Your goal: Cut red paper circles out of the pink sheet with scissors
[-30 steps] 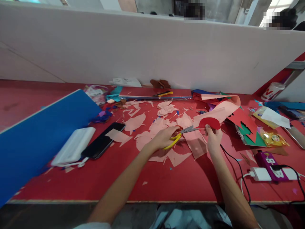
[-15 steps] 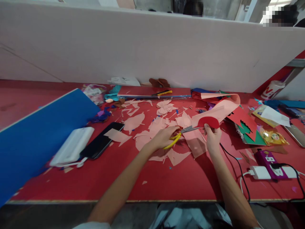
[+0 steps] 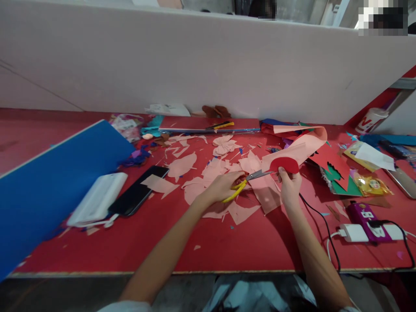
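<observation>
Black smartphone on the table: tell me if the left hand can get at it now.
Likely yes: only flat pink paper scraps lie between the left hand and the black smartphone, though that hand holds yellow-handled scissors.

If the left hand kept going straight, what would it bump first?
Probably the pink paper in the right hand, past the tips of the yellow-handled scissors in the left hand; depth is hard to judge.

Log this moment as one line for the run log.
left hand: yellow-handled scissors | right hand: pink paper, red paper
</observation>
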`<state>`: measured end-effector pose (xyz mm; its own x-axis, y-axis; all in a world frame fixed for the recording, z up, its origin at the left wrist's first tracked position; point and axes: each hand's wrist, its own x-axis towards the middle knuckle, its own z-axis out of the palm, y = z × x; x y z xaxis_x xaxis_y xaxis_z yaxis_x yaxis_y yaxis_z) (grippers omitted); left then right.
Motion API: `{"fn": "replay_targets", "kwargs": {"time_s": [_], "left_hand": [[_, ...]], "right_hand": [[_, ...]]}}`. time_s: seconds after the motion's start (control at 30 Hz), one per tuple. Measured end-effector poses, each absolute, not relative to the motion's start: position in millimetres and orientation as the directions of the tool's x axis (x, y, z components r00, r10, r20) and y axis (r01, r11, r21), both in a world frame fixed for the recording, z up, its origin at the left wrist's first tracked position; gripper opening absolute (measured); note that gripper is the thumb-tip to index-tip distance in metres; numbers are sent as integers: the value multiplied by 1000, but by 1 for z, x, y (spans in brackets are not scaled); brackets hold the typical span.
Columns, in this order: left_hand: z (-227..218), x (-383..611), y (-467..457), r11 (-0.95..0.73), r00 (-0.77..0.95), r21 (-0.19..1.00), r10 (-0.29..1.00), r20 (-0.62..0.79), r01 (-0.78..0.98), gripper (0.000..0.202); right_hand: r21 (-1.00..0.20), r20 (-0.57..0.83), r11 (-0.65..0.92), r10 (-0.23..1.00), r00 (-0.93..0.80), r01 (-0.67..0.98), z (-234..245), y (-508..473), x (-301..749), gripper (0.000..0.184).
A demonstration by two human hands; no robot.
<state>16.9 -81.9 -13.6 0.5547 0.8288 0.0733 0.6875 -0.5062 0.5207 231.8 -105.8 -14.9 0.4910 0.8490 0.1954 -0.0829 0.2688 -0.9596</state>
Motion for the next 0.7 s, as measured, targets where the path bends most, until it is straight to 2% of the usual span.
{"fn": "replay_targets", "kwargs": {"time_s": [0.7], "left_hand": [[-14, 17, -83, -522, 557, 502, 825, 92, 690, 36]], "right_hand": [[-950, 173, 274, 860, 480, -148, -15, -106, 231, 19]]}}
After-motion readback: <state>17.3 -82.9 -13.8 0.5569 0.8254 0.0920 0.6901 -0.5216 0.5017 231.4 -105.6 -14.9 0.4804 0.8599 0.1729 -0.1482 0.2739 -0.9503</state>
